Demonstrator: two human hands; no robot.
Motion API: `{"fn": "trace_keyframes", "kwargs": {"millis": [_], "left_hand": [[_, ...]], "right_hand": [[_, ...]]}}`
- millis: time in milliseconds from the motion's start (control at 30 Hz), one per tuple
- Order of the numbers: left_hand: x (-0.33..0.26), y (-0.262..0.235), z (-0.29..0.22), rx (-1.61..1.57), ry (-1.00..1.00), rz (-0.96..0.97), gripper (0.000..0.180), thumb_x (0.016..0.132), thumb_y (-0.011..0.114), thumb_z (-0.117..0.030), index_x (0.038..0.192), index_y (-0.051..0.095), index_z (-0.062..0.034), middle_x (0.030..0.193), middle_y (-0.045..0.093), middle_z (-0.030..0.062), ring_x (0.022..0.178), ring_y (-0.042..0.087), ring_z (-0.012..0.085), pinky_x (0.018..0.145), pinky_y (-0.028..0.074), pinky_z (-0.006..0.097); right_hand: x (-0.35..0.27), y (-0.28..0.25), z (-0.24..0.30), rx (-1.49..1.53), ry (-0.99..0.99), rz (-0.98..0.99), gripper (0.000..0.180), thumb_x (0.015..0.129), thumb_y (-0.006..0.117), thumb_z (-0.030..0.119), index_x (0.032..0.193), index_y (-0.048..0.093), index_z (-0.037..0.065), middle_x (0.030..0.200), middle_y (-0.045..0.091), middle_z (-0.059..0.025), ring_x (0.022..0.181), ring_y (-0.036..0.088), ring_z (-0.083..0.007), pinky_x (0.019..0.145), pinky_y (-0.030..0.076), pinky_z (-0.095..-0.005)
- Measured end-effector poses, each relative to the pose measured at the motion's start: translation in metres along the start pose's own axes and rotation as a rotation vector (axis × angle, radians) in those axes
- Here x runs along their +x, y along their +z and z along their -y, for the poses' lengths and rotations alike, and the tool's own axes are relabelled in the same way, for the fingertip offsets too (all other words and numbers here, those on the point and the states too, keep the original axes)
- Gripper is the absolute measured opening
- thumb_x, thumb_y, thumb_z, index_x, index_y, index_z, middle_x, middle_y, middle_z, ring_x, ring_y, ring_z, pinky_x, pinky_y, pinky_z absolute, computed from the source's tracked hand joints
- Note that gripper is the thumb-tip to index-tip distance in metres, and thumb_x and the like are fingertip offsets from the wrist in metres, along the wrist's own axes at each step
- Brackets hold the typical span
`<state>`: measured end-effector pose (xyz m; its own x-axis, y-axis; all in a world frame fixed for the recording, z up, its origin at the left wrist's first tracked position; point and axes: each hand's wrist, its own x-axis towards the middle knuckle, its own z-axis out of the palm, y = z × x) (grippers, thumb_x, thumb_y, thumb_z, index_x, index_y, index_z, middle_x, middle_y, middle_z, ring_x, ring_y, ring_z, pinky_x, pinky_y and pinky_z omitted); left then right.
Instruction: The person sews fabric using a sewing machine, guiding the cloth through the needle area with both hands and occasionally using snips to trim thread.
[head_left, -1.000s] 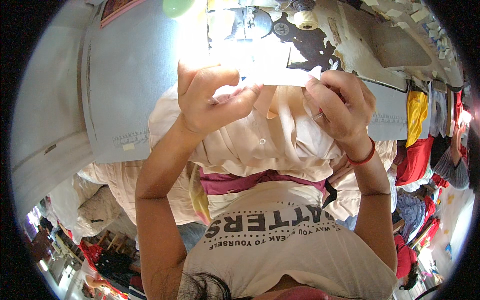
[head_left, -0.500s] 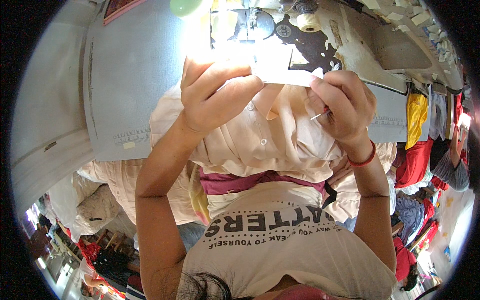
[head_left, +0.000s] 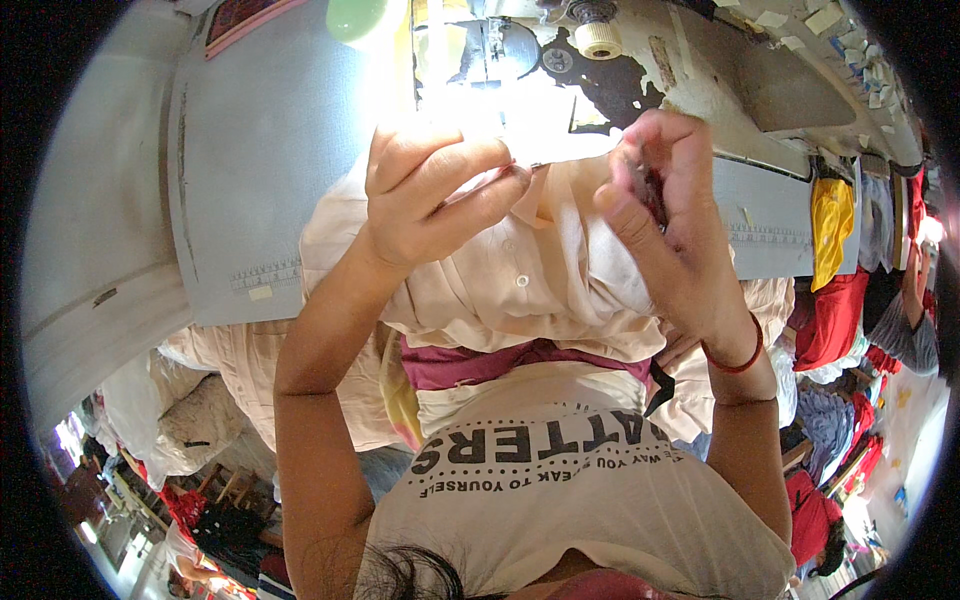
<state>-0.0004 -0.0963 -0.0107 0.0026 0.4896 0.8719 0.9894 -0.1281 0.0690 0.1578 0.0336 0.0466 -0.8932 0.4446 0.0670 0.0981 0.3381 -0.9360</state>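
Observation:
My left hand (head_left: 440, 190) is closed, thumb and fingers pinching a white fabric strip (head_left: 582, 149) that is partly lost in the lamp's glare. A small dark tool (head_left: 654, 196) lies in the curled palm of my right hand (head_left: 680, 220); its kind is too hidden to tell. The index finger of that hand is beside the strip's right end, the thumb apart from it. Below both hands a cream garment (head_left: 470, 290) with a row of buttons lies bunched at the table edge and over my lap.
Ahead is a sewing machine (head_left: 510, 50) with worn paint under bright light. A cream dial (head_left: 598, 40) and a green round object (head_left: 352, 18) stand by it. The grey tabletop (head_left: 260, 150) extends left. Yellow cloth (head_left: 832, 225) and red cloth (head_left: 830, 325) hang at right.
My right hand has opened its thumb away from the strip and turned, showing its palm and the tool. The left hand has barely moved, still pinching.

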Motion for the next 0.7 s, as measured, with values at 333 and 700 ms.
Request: {"fn": "trace_keyframes", "kwargs": {"millis": [333,700], "left_hand": [[0.000,0.010,0.008,-0.137,-0.491,0.160,0.024,0.065,0.071,-0.014,0.088,0.066,-0.0172,0.067,0.061,-0.0017,0.059,0.053,0.0102,0.056,0.041,0.026],[0.000,-0.099,0.000,0.188,-0.587,0.322,0.023,0.074,0.066,-0.008,0.096,0.062,-0.0047,0.098,0.062,0.0079,0.086,0.057,0.0154,0.076,0.043,0.027]], "right_hand": [[0.026,-0.072,-0.051,-1.056,-0.083,-0.272,0.038,0.080,0.060,0.034,0.107,0.046,0.011,0.084,0.058,-0.0110,0.064,0.058,-0.0276,0.055,0.048,-0.0363],[-0.027,-0.122,-0.053,-1.147,-0.311,-0.371,0.023,0.083,0.053,0.014,0.105,0.057,0.008,0.089,0.058,-0.0142,0.091,0.055,-0.0310,0.083,0.041,-0.0382]]}}
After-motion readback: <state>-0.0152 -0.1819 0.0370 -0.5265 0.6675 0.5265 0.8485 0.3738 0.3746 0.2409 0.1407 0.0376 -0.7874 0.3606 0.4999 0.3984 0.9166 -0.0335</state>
